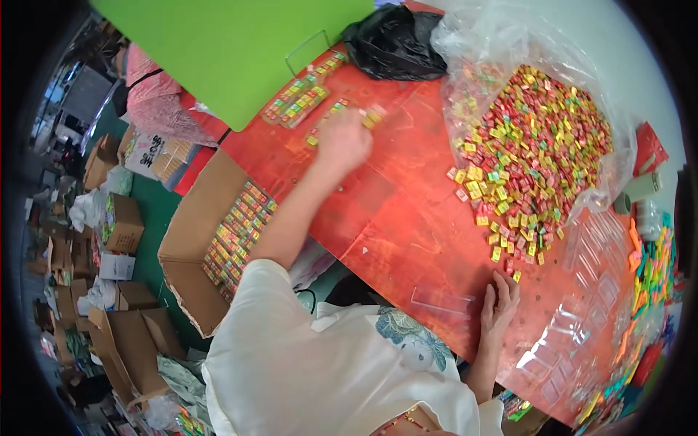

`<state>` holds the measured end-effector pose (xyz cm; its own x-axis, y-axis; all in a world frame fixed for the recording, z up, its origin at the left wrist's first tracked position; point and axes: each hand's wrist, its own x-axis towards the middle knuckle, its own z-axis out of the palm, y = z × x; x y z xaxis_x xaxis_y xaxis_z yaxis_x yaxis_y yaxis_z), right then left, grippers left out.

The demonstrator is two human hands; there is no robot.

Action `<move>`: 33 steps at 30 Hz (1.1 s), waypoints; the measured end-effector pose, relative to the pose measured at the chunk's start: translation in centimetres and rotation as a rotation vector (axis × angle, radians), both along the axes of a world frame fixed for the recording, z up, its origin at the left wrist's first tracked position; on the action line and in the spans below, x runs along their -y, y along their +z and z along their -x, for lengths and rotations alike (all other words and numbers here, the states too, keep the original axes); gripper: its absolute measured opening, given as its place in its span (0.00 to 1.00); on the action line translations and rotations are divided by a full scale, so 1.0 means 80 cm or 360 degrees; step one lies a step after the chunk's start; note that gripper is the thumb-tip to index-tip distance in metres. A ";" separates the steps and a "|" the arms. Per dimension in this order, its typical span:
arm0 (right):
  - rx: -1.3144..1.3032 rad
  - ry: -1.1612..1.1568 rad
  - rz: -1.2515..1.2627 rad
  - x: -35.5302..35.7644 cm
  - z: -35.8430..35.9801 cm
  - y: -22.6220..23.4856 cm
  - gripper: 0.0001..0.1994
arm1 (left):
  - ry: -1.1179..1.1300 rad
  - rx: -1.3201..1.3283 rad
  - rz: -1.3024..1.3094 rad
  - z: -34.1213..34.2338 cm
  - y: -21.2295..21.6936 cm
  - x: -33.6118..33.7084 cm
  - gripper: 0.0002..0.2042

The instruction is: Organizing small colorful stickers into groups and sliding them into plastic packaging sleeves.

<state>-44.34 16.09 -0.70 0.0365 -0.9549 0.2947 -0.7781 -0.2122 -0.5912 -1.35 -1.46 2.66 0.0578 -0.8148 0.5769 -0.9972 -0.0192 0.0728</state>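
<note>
My left hand (pixel 345 145) reaches across the red tabletop, smeared by motion, with its fingers mostly hidden from me. Beside it lies a row of small coloured blocks (pixel 331 120), and a few blurred yellow blocks (pixel 374 116) show at its other side. Further left are filled clear trays (pixel 297 102) of the same blocks. My right hand (pixel 500 301) rests on the table with its fingers slightly apart and nothing visible in them. Its fingertips are near the lower edge of a large heap of red, yellow and green blocks (pixel 538 160). An unfilled clear plastic tray (pixel 441 301) lies left of it.
A clear plastic bag (pixel 465 94) surrounds the heap's back. Clear trays (pixel 574 320) lie at right. A black bag (pixel 392 40) and green panel (pixel 240 51) stand at the back. Left of the table, an open carton (pixel 193 240) holds rows of filled trays (pixel 238 236).
</note>
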 end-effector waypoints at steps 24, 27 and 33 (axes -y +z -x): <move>-0.0542 0.0012 0.0319 0.106 -0.049 -0.001 0.21 | -0.1359 -0.0024 -0.0425 0.279 -0.041 -0.055 0.25; -0.0444 0.0215 0.0162 0.077 -0.043 0.010 0.20 | -0.1379 -0.0130 -0.0518 0.263 -0.036 -0.096 0.25; -0.0480 0.0215 0.0208 0.042 -0.011 0.017 0.17 | -0.1380 -0.0745 -0.0563 0.189 -0.012 -0.127 0.24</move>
